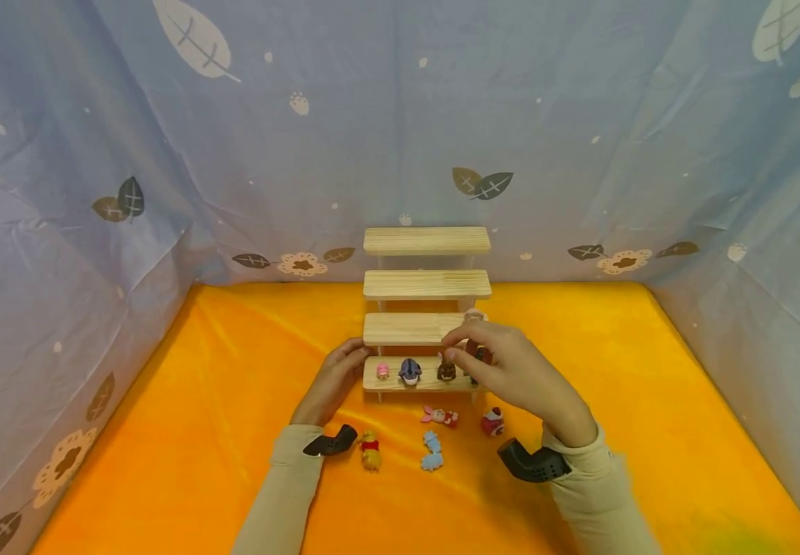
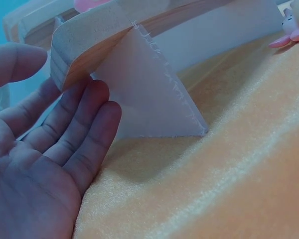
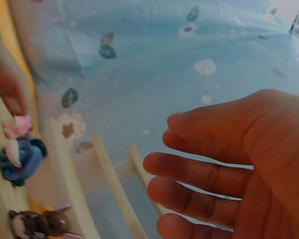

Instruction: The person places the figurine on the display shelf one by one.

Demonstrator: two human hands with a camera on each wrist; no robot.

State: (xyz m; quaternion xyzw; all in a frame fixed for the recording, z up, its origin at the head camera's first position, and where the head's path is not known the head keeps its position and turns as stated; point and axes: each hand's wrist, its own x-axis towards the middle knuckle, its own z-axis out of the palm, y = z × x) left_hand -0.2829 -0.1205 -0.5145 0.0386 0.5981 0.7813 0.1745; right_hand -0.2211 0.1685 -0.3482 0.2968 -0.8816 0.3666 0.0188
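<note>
My left hand (image 1: 334,378) rests at the left end of the lowest step of a wooden stepped shelf (image 1: 403,329). In the left wrist view its fingers (image 2: 97,119) lie loosely bent beside the step's end, thumb apart above. My right hand (image 1: 521,378) is over the right end of the lower steps; the right wrist view shows its fingers (image 3: 189,169) extended with nothing between them. Along the lowest step stand a small pink figurine (image 1: 382,371), a blue-grey donkey figurine (image 1: 410,372) and a brown long-eared figurine (image 1: 446,371). Another figurine (image 1: 474,315) on the step above is partly hidden by my right hand.
On the orange cloth (image 1: 233,478) before the shelf lie a yellow bear figurine in red (image 1: 370,452), a light-blue figurine (image 1: 431,452) and a pink-eared figurine (image 1: 440,417). A red-pink figurine (image 1: 492,422) is near my right wrist. Patterned fabric (image 1: 344,116) hangs behind.
</note>
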